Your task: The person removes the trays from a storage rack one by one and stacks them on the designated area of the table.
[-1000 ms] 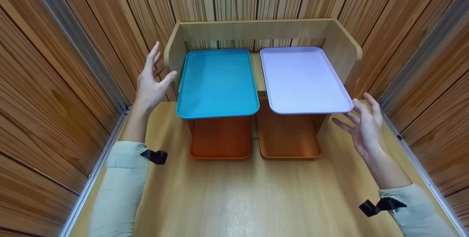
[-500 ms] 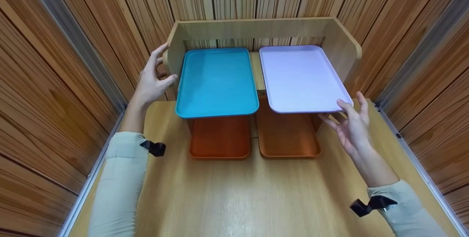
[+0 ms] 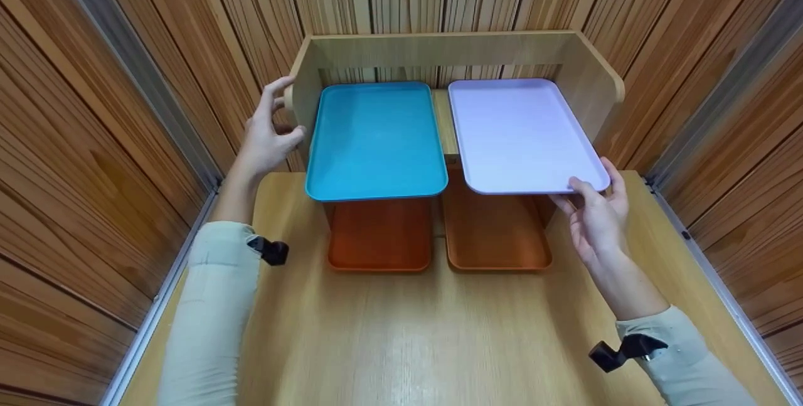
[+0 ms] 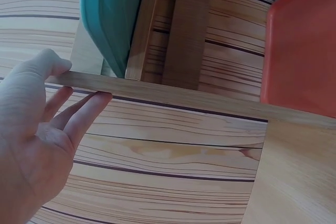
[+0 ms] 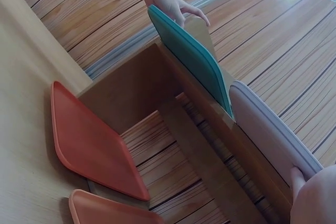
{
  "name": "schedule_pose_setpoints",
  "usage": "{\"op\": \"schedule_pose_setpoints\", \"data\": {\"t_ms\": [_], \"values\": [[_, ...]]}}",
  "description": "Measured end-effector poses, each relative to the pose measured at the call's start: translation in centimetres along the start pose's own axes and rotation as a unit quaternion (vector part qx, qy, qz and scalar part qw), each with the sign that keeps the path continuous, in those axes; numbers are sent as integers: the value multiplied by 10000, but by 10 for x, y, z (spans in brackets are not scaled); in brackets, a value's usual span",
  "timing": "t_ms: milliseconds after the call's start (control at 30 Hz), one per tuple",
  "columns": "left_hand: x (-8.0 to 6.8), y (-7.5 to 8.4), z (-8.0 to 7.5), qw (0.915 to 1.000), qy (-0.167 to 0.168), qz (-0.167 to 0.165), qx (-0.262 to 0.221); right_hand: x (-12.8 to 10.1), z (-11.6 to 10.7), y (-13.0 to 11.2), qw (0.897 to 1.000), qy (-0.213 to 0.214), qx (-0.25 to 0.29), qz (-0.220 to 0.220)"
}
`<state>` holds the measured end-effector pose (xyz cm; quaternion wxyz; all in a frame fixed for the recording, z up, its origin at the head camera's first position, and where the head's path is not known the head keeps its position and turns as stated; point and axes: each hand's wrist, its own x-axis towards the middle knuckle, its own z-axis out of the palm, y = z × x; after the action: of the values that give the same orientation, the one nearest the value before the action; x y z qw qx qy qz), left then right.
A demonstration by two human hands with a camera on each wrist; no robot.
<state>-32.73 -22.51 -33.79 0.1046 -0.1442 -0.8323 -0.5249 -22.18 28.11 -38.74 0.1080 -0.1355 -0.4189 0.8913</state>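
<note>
A blue tray (image 3: pixel 375 139) and a lavender tray (image 3: pixel 517 133) lie side by side on top of a small wooden shelf (image 3: pixel 439 48). My left hand (image 3: pixel 279 120) holds the shelf's left side panel (image 4: pixel 157 94), thumb on one face and fingers curled on the other. My right hand (image 3: pixel 593 202) pinches the lavender tray's front right corner, thumb on top of the rim and fingers underneath. In the right wrist view the lavender tray (image 5: pixel 273 129) shows edge-on beside the blue tray (image 5: pixel 194 51).
Two orange trays (image 3: pixel 379 236) (image 3: pixel 495 230) lie on the light wooden table (image 3: pixel 439 331) under the shelf. Slatted wooden walls close in on the left, back and right, with metal rails along the table's sides.
My right hand moved in from beside the lavender tray and took hold of its front right corner. My left hand came in from open air and closed on the shelf's left side panel.
</note>
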Motion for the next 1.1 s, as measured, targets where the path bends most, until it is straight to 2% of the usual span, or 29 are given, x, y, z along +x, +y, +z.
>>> {"op": "schedule_pose_setpoints", "data": {"t_ms": [100,400,633,867,1100], "values": [[0,0,0,10000,26,-54,59,1,1,0,10000,45,56,31],[-1,1,2,10000,70,-51,26,-7,4,0,9992,243,-311,-31],[-1,0,2,9999,90,22,-43,-14,4,2,9988,477,-95,-38],[-2,-1,2,9998,152,-3,115,-23,-2,-4,9987,491,-62,71],[0,-1,2,9997,176,147,83,-31,-12,-12,9983,428,363,-132]]}}
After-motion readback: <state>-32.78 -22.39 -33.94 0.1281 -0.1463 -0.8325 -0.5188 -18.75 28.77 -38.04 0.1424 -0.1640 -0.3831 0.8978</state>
